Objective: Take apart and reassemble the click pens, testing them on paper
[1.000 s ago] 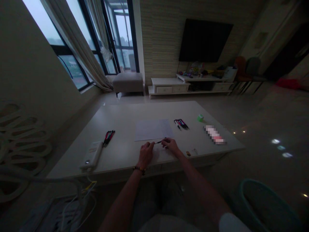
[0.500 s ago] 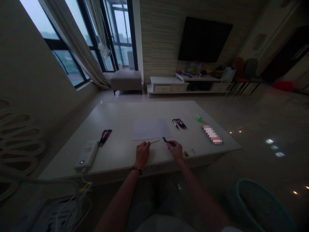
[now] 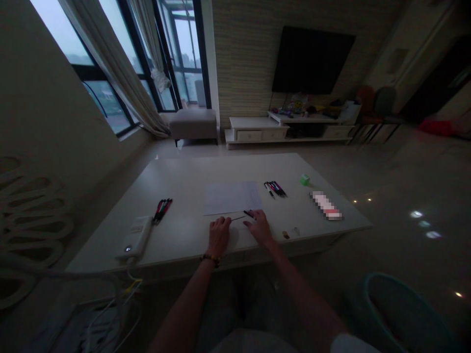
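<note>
Left to right: there's a white power strip [image 3: 134,239] by the tabletop's near left edge, with a bunch of pens [image 3: 162,211] just beside it. Then comes the left hand [image 3: 220,234], with a narrow grip pinched on the near end of a thin rod [image 3: 238,218] (could be a pen refill, too dim to swear to it). The rod sits just in front of the paper sheet [image 3: 231,197], its long axis mostly sideways, free tip pointing right and slightly away from the person.

Next along is a short dark piece [image 3: 249,214] at the fingers of the right hand [image 3: 260,226]. That grip looks closed on it, though the thumb stands a bit apart. Its free end points left and away from the person, so the 2 axes cross at an angle. Tip and piece are very near; can't tell if they touch.

My read on the step: working 2 slim parts at their ends, joining or parting unclear. I'd say the next move calls for a steady left pinch and the right wrist turning a little so the axes line up.

Further right: 1 more bunch of pens [image 3: 275,189] beyond the right hand, then a small brown bit [image 3: 286,235] near the front edge, and a green cube [image 3: 304,180] farther back.
</note>
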### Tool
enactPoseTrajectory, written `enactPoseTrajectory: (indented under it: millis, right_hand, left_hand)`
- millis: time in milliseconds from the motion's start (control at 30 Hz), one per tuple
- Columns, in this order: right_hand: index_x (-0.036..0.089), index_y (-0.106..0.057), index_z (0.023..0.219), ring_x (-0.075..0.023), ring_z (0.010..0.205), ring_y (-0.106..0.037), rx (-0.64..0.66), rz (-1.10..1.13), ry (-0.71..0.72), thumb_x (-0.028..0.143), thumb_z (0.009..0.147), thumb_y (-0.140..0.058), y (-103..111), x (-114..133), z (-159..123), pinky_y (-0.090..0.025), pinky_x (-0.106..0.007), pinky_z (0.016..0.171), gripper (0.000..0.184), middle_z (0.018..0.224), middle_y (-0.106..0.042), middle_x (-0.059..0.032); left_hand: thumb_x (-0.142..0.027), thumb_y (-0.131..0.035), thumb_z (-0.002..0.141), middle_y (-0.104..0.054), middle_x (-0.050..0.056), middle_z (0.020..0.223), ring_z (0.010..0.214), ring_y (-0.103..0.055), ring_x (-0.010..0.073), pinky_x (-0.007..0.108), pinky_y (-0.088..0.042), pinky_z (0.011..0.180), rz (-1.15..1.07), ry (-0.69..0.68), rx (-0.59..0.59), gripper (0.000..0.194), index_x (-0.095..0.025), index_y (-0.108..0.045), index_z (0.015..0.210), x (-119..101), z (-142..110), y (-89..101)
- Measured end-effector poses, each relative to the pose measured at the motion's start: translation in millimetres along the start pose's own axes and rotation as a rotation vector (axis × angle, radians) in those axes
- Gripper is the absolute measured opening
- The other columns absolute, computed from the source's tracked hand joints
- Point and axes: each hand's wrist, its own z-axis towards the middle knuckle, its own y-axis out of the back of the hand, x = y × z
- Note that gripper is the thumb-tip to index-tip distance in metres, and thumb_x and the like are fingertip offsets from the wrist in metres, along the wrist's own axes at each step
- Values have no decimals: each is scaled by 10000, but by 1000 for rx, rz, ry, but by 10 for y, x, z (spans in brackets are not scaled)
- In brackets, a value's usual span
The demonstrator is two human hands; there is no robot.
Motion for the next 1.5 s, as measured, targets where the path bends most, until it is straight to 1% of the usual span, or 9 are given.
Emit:
enactPoseTrajectory:
  millis: [200, 433, 667, 867, 933, 1067, 1167, 1333, 1500]
  right_hand:
    - [239, -693, 808, -201, 942, -506, 87, 38, 104, 269, 744, -647, 52, 62, -36, -418, -332, 840, 84, 927, -542, -56]
    - [203, -697, 811, -188, 838, -505, -68, -125, -53, 309, 784, -585, 149, -197, -138, -419, -298, 779, 156, 829, -535, -65]
    - [182, -700, 836, -198, 862, -490, 15, -195, 11, 296, 777, -595, -23, -35, 64, -410, -306, 808, 166, 861, -551, -81]
    - [213, -632, 1076, -205, 925, -477, 14, -98, 86, 318, 754, -640, 133, -63, -110, -408, -340, 847, 340, 972, -559, -93]
    - [222, -651, 1038, -206, 931, -481, 34, -68, 137, 315, 755, -643, 140, -22, -144, -405, -348, 843, 297, 971, -566, -88]
    - [220, -696, 844, -191, 889, -497, 50, -17, 191, 284, 786, -614, 70, 46, -136, -411, -324, 798, 119, 874, -582, -63]
    - [213, -695, 785, -185, 855, -503, 41, -21, 175, 273, 787, -611, 94, -48, -177, -414, -309, 773, 104, 826, -584, -55]
    - [210, -694, 768, -188, 823, -498, -41, -122, 28, 297, 805, -573, 244, -287, -273, -412, -302, 754, 153, 789, -570, -58]
    - [202, -696, 810, -182, 841, -497, 7, -165, 46, 285, 794, -584, 86, -157, -116, -406, -294, 781, 140, 826, -575, -62]
  left_hand:
    - [-145, -392, 849, -543, 55, 950, 895, -485, 190, 332, -309, 788, -25, -62, 18, 236, -246, -525, 1016, 5, -18, 7]
    - [-95, -381, 823, -548, 63, 926, 873, -484, 200, 338, -310, 763, -5, 21, -26, 265, -220, -527, 1006, 26, -8, -9]
    - [-92, -380, 819, -543, 59, 918, 867, -478, 201, 335, -313, 764, -5, 6, -53, 265, -216, -525, 1005, 28, -23, -13]
    - [-88, -383, 818, -549, 54, 921, 874, -479, 195, 341, -314, 787, -34, -33, -30, 258, -227, -534, 975, 29, -15, -29]
    - [-111, -387, 831, -555, 46, 917, 877, -478, 191, 341, -315, 806, -53, -84, -21, 227, -230, -535, 955, 24, -12, -39]
    - [-154, -399, 851, -563, 31, 898, 882, -483, 186, 337, -315, 831, -77, -141, -17, 183, -237, -532, 945, 14, -20, -45]
    - [-140, -393, 852, -574, 32, 913, 881, -492, 184, 340, -314, 831, -75, -101, -38, 202, -236, -527, 969, 21, -27, -43]
    - [-140, -377, 863, -597, 49, 912, 873, -516, 193, 347, -322, 791, -98, 41, -90, 188, -210, -534, 941, 60, -2, -79]
    - [-188, -405, 875, -625, 52, 944, 891, -536, 194, 346, -334, 799, -154, 58, -123, 193, -199, -531, 1020, 76, 19, -136]
